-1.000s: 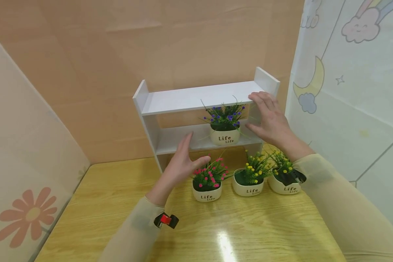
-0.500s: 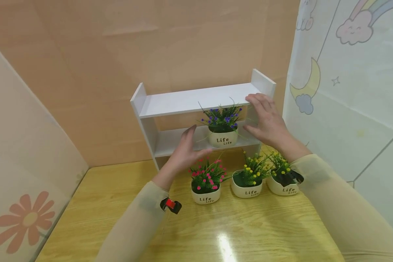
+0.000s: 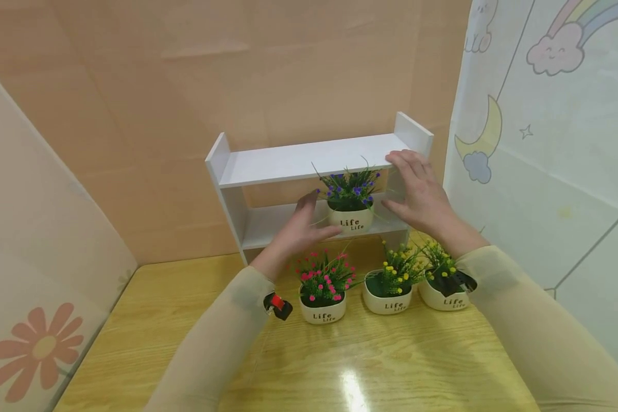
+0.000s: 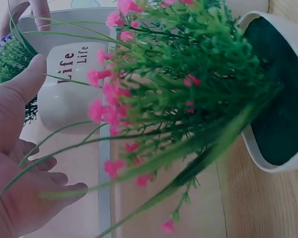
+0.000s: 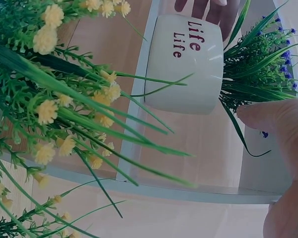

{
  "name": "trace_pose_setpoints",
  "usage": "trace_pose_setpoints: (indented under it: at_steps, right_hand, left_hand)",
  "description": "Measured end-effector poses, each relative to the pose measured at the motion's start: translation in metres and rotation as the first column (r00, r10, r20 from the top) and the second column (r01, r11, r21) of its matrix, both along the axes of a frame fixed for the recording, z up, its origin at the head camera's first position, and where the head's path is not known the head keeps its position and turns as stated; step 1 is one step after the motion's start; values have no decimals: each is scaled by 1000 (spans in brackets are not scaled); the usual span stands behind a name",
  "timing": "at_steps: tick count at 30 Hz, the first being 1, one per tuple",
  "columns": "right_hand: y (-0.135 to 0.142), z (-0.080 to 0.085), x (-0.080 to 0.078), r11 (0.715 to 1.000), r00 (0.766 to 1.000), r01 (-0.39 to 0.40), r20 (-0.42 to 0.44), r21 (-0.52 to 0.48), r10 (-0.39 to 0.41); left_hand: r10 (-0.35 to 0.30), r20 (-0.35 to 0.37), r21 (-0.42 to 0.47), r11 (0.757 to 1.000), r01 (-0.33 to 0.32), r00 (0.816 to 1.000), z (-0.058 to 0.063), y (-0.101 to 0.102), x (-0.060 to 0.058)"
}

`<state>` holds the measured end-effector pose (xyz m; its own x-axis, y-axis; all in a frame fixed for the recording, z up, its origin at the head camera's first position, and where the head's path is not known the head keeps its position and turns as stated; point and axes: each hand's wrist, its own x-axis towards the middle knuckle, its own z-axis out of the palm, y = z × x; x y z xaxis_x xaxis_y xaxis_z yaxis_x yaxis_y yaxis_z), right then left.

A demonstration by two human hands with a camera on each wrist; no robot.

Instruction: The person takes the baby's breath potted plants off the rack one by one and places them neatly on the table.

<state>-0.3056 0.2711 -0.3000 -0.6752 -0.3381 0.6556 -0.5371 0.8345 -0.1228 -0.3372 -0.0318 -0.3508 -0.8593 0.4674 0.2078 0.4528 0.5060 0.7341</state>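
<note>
A cream pot (image 3: pixel 361 218) lettered "Life Life", with blue-purple flowers (image 3: pixel 352 186), stands on the middle board of a white shelf (image 3: pixel 309 159). My left hand (image 3: pixel 300 229) is at the pot's left side, fingers extended and thumb by its lower front. In the left wrist view, the left thumb (image 4: pixel 27 79) overlaps the pot's edge; contact is unclear. My right hand (image 3: pixel 424 197) is at the pot's right, fingertips on the upper board's front edge. The right thumb (image 5: pixel 268 115) points towards the pot, by its leaves in the right wrist view.
On the wooden table (image 3: pixel 298 366), a pink-flowered pot (image 3: pixel 323 313) stands below my left hand. Two yellow-flowered pots, a middle one (image 3: pixel 386 303) and a right one (image 3: pixel 443 300), stand to its right. A peach wall (image 3: pixel 309 68) is behind the shelf.
My left hand has moved right and slightly up, from apart to beside the blue-flowered pot. My right hand and the pot hold nearly the same place on the shelf.
</note>
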Motion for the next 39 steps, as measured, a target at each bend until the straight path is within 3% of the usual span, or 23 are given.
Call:
trace_pose_setpoints:
  at_steps: [11, 23, 27, 39]
  right_hand:
    - [0, -2, 1, 1000, 1000, -14, -12, -9, 14]
    - [0, -2, 0, 1000, 1000, -13, -22, 2, 13]
    - [1, -2, 0, 1000, 999, -12, -33, 8, 13]
    - [-1, -2, 2, 1000, 1000, 6, -22, 7, -6]
  left_hand:
    - [-33, 36, 63, 998, 31, 999, 0, 20, -13]
    - [-86, -85, 114, 989, 96, 993, -2, 30, -21]
    - [-67, -64, 119, 990, 74, 996, -3, 33, -22]
    - [-100, -25, 148, 984, 103, 995, -2, 36, -23]
